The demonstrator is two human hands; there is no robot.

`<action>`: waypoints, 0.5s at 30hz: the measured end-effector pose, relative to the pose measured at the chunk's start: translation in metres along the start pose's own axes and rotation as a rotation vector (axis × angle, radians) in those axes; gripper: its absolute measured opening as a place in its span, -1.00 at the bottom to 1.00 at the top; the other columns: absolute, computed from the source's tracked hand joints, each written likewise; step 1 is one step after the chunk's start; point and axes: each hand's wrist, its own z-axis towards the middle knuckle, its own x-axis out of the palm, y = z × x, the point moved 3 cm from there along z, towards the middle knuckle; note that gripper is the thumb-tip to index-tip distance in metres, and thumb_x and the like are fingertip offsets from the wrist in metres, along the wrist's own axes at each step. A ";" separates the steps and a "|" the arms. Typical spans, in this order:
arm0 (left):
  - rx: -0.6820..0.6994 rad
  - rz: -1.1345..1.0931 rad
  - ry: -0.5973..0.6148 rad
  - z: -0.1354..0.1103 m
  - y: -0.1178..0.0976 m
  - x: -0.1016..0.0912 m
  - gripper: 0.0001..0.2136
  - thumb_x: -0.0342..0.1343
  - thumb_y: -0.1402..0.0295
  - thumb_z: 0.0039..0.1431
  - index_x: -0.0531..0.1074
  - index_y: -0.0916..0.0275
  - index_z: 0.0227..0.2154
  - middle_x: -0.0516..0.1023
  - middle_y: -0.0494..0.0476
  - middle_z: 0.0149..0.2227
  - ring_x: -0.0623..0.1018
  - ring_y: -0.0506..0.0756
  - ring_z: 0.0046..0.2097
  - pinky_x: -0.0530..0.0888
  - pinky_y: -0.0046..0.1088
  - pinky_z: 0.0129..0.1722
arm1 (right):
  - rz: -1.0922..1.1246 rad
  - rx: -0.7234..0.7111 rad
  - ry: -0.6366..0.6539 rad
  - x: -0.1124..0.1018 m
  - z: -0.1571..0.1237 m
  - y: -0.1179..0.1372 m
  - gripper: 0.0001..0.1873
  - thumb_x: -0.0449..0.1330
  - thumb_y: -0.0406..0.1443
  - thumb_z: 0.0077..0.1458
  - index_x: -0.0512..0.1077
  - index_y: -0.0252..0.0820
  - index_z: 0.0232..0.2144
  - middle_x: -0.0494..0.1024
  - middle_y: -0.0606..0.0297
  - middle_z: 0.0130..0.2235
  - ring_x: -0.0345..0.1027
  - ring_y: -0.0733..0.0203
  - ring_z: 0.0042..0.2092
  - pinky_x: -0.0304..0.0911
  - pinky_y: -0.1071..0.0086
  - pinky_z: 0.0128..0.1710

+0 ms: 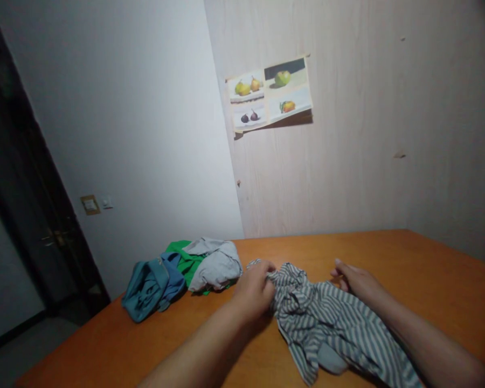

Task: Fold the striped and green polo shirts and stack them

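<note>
A crumpled grey-and-white striped garment point(327, 323) lies on the orange wooden table point(428, 269) in front of me. My left hand point(254, 288) is closed, pinching the garment's upper left edge. My right hand point(358, 280) rests on the garment's upper right part; its fingers look curled on the cloth, though they are partly hidden. My right forearm lies across the striped fabric.
A pile of clothes lies at the table's far left: a teal piece point(149, 288), a green one point(184, 261) and a grey one point(216, 264). A fruit picture point(269, 92) hangs on the wood-panel wall. A dark door point(28, 205) stands at left.
</note>
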 end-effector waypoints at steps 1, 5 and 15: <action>-0.059 0.142 -0.100 -0.002 0.011 -0.013 -0.64 0.01 0.48 0.16 0.39 0.14 0.03 0.54 0.16 0.05 0.48 0.13 0.09 0.37 -0.37 0.08 | -0.013 -0.003 -0.002 -0.001 0.000 0.000 -0.38 -0.14 0.13 0.20 0.45 -0.17 -0.47 0.41 0.26 -0.65 0.33 0.13 -0.53 0.20 0.32 -0.46; -0.280 0.553 -0.278 -0.018 0.065 -0.059 -0.52 0.15 0.45 0.08 0.37 0.16 0.11 0.33 0.29 0.29 0.24 0.31 0.33 0.16 -0.07 0.29 | -0.008 0.006 -0.003 0.001 -0.001 0.002 -0.41 -0.13 0.12 0.19 0.44 -0.14 -0.50 0.40 0.26 -0.66 0.31 0.12 -0.55 0.17 0.31 -0.50; -0.482 -0.338 -0.744 -0.005 0.134 -0.143 -0.72 0.00 0.15 0.29 0.50 0.21 -0.17 0.63 0.24 -0.13 0.58 0.23 -0.03 0.47 -0.26 -0.04 | -0.055 -0.051 0.025 0.002 0.002 0.000 -0.43 -0.12 0.12 0.16 0.41 -0.09 -0.57 0.43 0.24 -0.65 0.37 0.07 -0.50 0.21 0.28 -0.43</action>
